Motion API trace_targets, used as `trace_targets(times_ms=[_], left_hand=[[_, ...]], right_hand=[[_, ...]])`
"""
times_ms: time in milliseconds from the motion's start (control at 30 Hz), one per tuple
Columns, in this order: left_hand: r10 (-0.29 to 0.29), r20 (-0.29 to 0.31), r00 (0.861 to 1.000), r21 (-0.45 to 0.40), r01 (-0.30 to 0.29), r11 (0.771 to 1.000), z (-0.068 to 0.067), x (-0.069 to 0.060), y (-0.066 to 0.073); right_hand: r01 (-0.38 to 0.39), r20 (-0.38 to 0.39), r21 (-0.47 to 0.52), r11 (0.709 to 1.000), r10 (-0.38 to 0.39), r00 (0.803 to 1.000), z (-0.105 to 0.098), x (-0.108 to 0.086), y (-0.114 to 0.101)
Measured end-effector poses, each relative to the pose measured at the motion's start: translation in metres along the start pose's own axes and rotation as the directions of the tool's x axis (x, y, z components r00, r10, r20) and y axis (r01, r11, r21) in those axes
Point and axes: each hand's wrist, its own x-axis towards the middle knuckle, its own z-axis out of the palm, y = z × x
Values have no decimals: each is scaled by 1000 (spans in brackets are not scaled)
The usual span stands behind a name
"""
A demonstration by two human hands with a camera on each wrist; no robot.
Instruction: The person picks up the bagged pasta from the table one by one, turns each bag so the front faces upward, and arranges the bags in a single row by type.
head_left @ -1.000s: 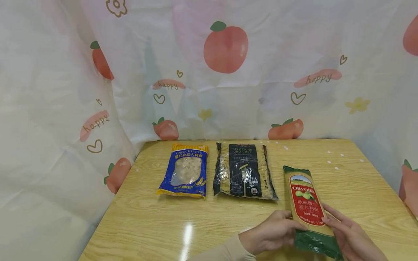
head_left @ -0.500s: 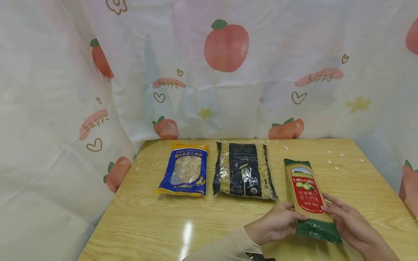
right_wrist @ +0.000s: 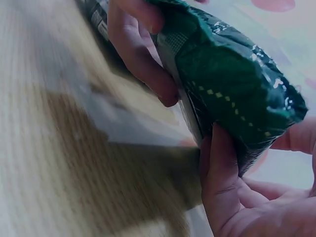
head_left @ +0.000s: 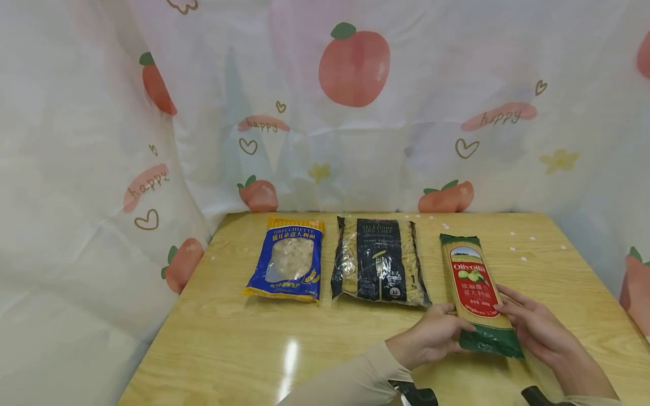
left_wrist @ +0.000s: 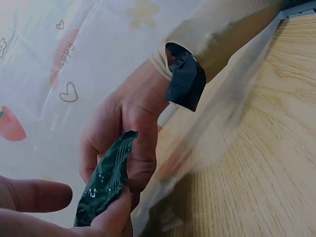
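Note:
A long pack of spaghetti (head_left: 474,282), with a red label and green ends, lies at a slant at the right of the head view. My left hand (head_left: 434,335) grips its near left edge, thumb on top and fingers beneath. On the opposite edge, my right hand (head_left: 540,327) holds the pack with its thumb on the label side. The green end (right_wrist: 237,84) fills the right wrist view, and fingers support it from below. That end is above the table, with a shadow underneath; whether the far end touches the wood I cannot tell.
Left of the spaghetti, a black bag of penne (head_left: 378,262) lies flat. Further left is a blue and yellow bag of orecchiette (head_left: 289,259). The wooden table (head_left: 228,338) meets a fruit-printed curtain (head_left: 284,67) at its back and left.
Both hands have carried the spaghetti pack away from me, toward the back of the table, roughly level with the penne bag. The other two bags have stayed in place.

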Motion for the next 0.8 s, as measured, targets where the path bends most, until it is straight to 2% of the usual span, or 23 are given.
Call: trace_targets(times_ms=[233, 367, 567, 800], left_hand=[[22, -16, 1000, -18, -23, 1000, 3, 1, 1], [41, -14, 999, -30, -42, 999, 3, 2, -1], [63, -28, 998, -4, -63, 998, 4, 3, -3], [70, -48, 996, 46, -67, 997, 5, 3, -6]], right_hand=[[12, 0, -51, 999, -12, 1000, 0, 11, -8], [13, -14, -121, 993, -15, 1000, -3, 16, -11], [-4, -47, -261, 965, -8, 999, -7, 23, -15], [-36, -84, -317, 948, 9, 996, -3, 26, -22]])
